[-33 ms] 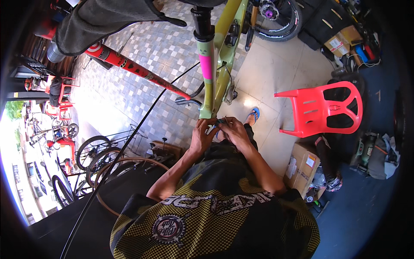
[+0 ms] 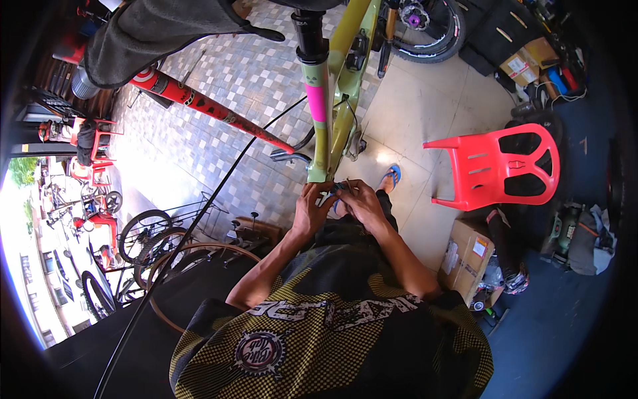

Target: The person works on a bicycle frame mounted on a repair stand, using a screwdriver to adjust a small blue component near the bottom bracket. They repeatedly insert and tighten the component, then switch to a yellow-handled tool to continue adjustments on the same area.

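Note:
A yellow-green bicycle frame (image 2: 320, 149) with a pink band and a black seatpost (image 2: 310, 40) hangs in front of me. At its lower end both of my hands meet. My left hand (image 2: 312, 209) is closed, its fingertips pinched close against the end of the frame. Beside it my right hand (image 2: 362, 201) is closed too, thumb and fingers together. Between the fingertips shows something small, dark and bluish, with a pale bit near the left fingers; its kind cannot be made out, and the fingers partly cover it.
A red stickered tube (image 2: 212, 110) slants toward the frame from a dark cloth (image 2: 166, 46). To the right are a red plastic chair (image 2: 505, 166) and a cardboard box (image 2: 465, 259). A bicycle wheel (image 2: 425, 53) stands at the far right; several bicycles (image 2: 143, 233) are at left.

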Demonstrator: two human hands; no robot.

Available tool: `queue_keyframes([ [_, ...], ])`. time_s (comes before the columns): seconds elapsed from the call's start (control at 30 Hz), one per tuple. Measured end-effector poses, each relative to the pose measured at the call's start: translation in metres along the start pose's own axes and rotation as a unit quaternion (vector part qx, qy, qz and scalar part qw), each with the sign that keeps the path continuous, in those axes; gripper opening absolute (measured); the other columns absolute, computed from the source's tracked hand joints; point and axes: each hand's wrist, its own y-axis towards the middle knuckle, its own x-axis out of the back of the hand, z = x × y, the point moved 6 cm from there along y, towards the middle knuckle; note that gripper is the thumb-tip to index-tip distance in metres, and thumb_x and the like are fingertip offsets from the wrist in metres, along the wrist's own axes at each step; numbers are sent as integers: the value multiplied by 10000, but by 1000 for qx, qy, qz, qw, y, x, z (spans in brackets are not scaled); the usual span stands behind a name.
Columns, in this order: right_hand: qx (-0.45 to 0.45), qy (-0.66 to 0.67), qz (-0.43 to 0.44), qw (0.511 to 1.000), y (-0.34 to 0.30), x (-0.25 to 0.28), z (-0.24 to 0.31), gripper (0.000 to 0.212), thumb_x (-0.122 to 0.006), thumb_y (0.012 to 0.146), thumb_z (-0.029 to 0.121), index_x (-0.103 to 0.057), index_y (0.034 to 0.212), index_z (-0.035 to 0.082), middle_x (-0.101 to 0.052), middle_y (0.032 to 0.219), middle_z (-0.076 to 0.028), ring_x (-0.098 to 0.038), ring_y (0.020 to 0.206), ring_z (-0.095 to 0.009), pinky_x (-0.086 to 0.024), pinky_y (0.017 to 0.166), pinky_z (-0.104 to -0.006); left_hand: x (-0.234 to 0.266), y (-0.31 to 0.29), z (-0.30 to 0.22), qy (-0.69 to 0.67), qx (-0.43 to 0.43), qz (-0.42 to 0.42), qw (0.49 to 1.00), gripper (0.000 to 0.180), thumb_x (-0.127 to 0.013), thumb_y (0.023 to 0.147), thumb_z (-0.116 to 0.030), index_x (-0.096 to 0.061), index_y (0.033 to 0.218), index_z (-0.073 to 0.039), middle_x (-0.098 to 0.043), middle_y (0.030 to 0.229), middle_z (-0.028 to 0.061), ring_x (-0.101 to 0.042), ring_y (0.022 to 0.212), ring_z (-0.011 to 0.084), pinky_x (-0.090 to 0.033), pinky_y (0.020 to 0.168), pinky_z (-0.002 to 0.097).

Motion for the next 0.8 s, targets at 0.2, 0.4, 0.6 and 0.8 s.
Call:
queue_keyframes([
  [0.2, 23, 63, -11, 998, 29, 10, -28, 276, -756, 941, 127, -594, 1111, -17, -611, 746, -3, -504, 534, -48, -368, 449, -230, -2, 14, 3, 18, -15, 5, 1000, 282, -777, 876, -114, -699, 1142, -62, -713, 1097, 120, -668, 982, 304, -562, 791, 386],
  [0.4, 114, 77, -107, 985, 61, 21, -65, 282, -739, 938, 69, -563, 1138, -26, -671, 855, -63, -628, 686, -114, -506, 596, -262, 28, 32, 47, 17, 79, -85, 993, 271, -711, 936, -109, -701, 1201, -57, -719, 1046, 92, -684, 949, 204, -561, 718, 345],
  [0.6, 217, -40, -183, 958, 78, 7, -76, 314, -755, 922, 68, -545, 1133, -33, -704, 928, -108, -681, 856, -159, -529, 749, -284, 25, 59, 119, -50, 230, -15, 972, 327, -659, 989, -200, -710, 1248, -7, -742, 1026, 111, -703, 878, 161, -606, 713, 312],
  [0.8, 176, -101, -261, 944, 60, 3, -64, 388, -802, 872, 171, -591, 1114, -47, -722, 985, -152, -709, 936, -212, -539, 830, -338, 17, 63, 128, -135, 301, 18, 944, 358, -675, 998, -241, -698, 1235, 26, -727, 1074, 116, -691, 946, 193, -612, 762, 341],
])
